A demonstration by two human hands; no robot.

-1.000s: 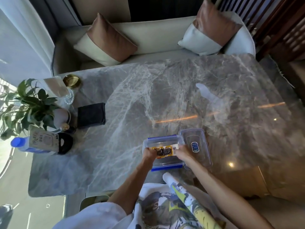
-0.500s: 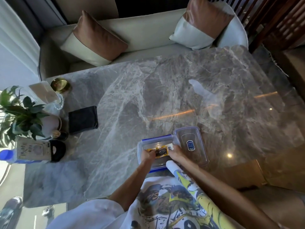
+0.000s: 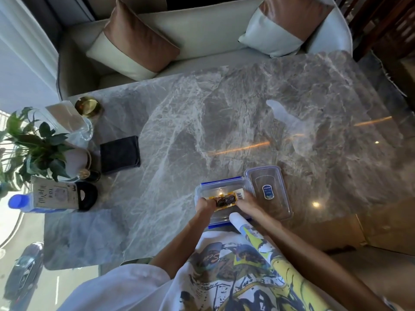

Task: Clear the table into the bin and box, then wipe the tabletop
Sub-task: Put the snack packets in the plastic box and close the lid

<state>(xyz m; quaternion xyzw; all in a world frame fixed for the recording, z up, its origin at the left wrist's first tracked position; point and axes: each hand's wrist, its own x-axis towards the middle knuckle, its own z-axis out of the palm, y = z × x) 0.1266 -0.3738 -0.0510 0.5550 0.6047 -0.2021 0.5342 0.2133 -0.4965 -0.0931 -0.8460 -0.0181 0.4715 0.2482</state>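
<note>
A clear plastic box (image 3: 207,189) with blue clips stands at the near edge of the grey marble table (image 3: 224,122). Its clear lid (image 3: 268,193) lies upside down just to its right. Over the box, a yellow snack packet (image 3: 225,201) with dark pieces inside is held at both ends. My left hand (image 3: 204,205) pinches its left end and my right hand (image 3: 247,202) pinches its right end. A dark folded cloth (image 3: 120,154) lies on the table to the left.
At the table's left edge stand a potted plant (image 3: 29,144), a glass jug (image 3: 74,124), a brass dish (image 3: 87,106), a lying bottle with a blue cap (image 3: 42,199) and a black object (image 3: 87,196). A sofa with two cushions (image 3: 132,41) runs along the far side.
Both hands still hold the packet over the box. The packet sits slightly nearer the box's front. The view has shifted a little.
</note>
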